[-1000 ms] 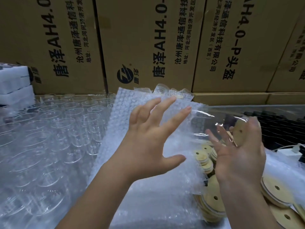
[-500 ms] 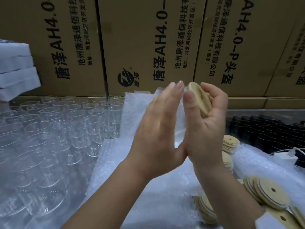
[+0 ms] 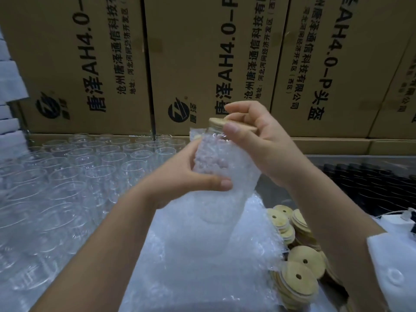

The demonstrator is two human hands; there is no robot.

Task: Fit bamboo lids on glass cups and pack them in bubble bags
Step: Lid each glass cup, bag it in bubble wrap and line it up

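My left hand (image 3: pixel 191 176) grips a bubble bag (image 3: pixel 216 174) from the left, thumb across its front. A glass cup sits upright inside the bag, mostly hidden by the bubbles. My right hand (image 3: pixel 254 140) holds the round bamboo lid (image 3: pixel 217 122) on the cup's top, fingers above and thumb on its rim. The lid sticks out above the bag's mouth. The bag's lower part hangs down over a stack of flat bubble bags (image 3: pixel 202 266).
Several empty glass cups (image 3: pixel 74 176) stand in rows at the left. Loose bamboo lids (image 3: pixel 295 273) with centre holes lie at the lower right. Cardboard cartons (image 3: pixel 180 64) wall off the back. White foam blocks (image 3: pixel 9 104) stack at far left; dark items (image 3: pixel 364 179) fill the right.
The hands were spread on the open bubble bag, then came together with the lidded cup. Now the cup stands inside the bag, left hand around it, right hand on the lid.
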